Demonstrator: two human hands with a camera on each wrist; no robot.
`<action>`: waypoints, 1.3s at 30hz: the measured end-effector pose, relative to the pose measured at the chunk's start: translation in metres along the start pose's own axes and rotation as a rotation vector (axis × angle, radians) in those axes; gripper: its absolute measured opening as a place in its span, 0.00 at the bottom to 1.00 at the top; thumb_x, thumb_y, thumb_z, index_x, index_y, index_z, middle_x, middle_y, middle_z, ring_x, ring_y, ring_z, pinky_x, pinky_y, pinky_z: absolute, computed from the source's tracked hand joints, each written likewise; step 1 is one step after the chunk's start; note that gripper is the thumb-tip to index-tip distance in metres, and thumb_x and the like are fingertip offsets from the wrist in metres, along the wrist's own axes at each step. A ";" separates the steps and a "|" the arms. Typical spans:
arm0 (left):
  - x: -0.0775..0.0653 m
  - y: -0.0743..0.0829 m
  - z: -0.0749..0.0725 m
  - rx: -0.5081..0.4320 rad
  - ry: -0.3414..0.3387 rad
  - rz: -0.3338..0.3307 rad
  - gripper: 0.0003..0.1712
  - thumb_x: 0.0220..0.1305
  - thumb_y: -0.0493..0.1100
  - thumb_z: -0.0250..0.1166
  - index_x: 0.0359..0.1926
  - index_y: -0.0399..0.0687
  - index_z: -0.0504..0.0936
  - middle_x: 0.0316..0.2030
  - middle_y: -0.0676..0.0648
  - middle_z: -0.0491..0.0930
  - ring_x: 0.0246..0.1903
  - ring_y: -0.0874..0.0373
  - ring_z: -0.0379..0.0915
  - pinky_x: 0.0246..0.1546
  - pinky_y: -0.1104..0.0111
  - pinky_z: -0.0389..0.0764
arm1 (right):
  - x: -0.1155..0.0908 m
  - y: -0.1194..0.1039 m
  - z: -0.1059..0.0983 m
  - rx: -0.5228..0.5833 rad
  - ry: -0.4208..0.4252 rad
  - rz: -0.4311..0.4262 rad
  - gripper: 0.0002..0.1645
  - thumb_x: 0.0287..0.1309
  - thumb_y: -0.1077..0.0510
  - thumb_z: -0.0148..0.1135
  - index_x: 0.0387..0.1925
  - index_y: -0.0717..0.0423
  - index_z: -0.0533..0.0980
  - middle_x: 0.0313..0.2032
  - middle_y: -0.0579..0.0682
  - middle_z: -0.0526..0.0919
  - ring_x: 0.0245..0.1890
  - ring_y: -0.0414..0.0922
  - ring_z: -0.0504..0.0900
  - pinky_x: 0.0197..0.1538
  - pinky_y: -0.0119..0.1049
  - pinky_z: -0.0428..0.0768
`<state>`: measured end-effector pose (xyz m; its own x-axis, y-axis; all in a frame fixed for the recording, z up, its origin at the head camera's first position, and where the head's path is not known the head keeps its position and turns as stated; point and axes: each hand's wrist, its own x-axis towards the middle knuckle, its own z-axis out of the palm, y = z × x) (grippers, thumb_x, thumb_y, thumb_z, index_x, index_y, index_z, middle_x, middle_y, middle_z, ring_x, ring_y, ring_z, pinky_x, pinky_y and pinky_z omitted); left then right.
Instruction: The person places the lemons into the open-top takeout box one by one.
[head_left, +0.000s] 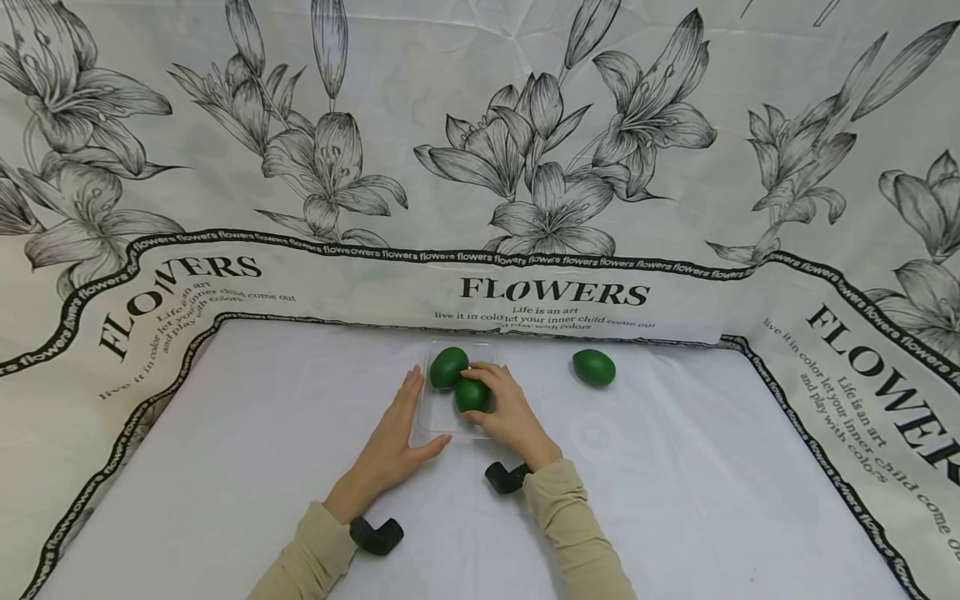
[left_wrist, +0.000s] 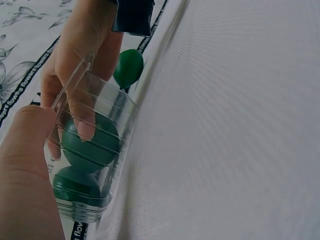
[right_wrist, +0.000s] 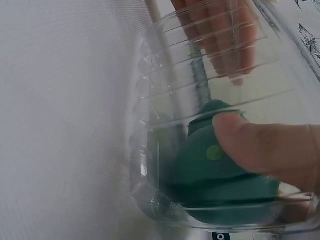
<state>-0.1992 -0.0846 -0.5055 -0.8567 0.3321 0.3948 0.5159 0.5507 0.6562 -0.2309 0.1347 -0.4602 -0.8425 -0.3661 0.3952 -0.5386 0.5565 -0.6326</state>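
A clear plastic box (head_left: pixel 444 417) sits on the white-covered table and contains two green limes. One lime (head_left: pixel 449 367) lies at its back left; the other lime (head_left: pixel 473 396) is nearer the front right. My right hand (head_left: pixel 517 417) reaches into the box and holds the nearer lime between thumb and fingers. In the right wrist view, the right thumb presses on that lime (right_wrist: pixel 220 175). My left hand (head_left: pixel 386 450) rests along the box's left side, fingers straight and thumb spread out in front. A third lime (head_left: pixel 594 367) lies outside, to the right of the box.
Black curved pieces, one at the left wrist (head_left: pixel 377 536) and one at the right wrist (head_left: pixel 506 477), stick out over the table. Behind and at both sides, a flower-printed cloth (head_left: pixel 555 292) rises from the table's edges.
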 end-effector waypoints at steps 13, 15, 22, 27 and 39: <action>-0.001 0.000 0.000 -0.011 0.006 0.005 0.58 0.61 0.55 0.70 0.77 0.36 0.46 0.78 0.42 0.43 0.76 0.50 0.37 0.72 0.47 0.52 | 0.001 0.001 -0.005 0.037 -0.017 0.013 0.42 0.42 0.64 0.80 0.62 0.64 0.73 0.61 0.59 0.76 0.66 0.57 0.69 0.73 0.58 0.52; -0.001 0.000 0.000 -0.010 0.006 0.008 0.58 0.60 0.55 0.70 0.77 0.36 0.46 0.78 0.42 0.43 0.76 0.50 0.37 0.72 0.48 0.52 | 0.001 0.001 -0.007 0.047 -0.018 0.022 0.42 0.44 0.63 0.80 0.62 0.63 0.73 0.61 0.58 0.76 0.66 0.56 0.69 0.74 0.56 0.52; -0.001 -0.001 0.001 -0.006 0.013 0.010 0.58 0.60 0.55 0.71 0.77 0.36 0.46 0.78 0.43 0.43 0.76 0.50 0.37 0.72 0.48 0.52 | 0.002 0.001 -0.017 0.057 -0.036 0.076 0.41 0.48 0.58 0.79 0.64 0.58 0.72 0.64 0.53 0.75 0.69 0.53 0.67 0.74 0.52 0.52; 0.000 -0.002 0.001 0.001 0.019 0.019 0.58 0.59 0.54 0.71 0.77 0.36 0.47 0.78 0.41 0.44 0.76 0.49 0.38 0.71 0.47 0.53 | 0.003 0.003 -0.031 0.087 -0.025 0.104 0.41 0.50 0.57 0.78 0.65 0.55 0.72 0.65 0.51 0.74 0.69 0.51 0.66 0.73 0.49 0.56; 0.000 -0.001 0.001 0.005 0.020 0.015 0.58 0.59 0.54 0.71 0.77 0.36 0.46 0.78 0.40 0.44 0.77 0.50 0.37 0.72 0.49 0.52 | 0.000 0.035 -0.090 -0.008 0.028 0.128 0.37 0.55 0.57 0.74 0.66 0.55 0.71 0.66 0.53 0.73 0.69 0.53 0.65 0.71 0.54 0.61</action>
<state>-0.1998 -0.0843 -0.5075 -0.8488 0.3249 0.4172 0.5284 0.5494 0.6473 -0.2511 0.2209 -0.4225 -0.9045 -0.2706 0.3298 -0.4262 0.6034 -0.6740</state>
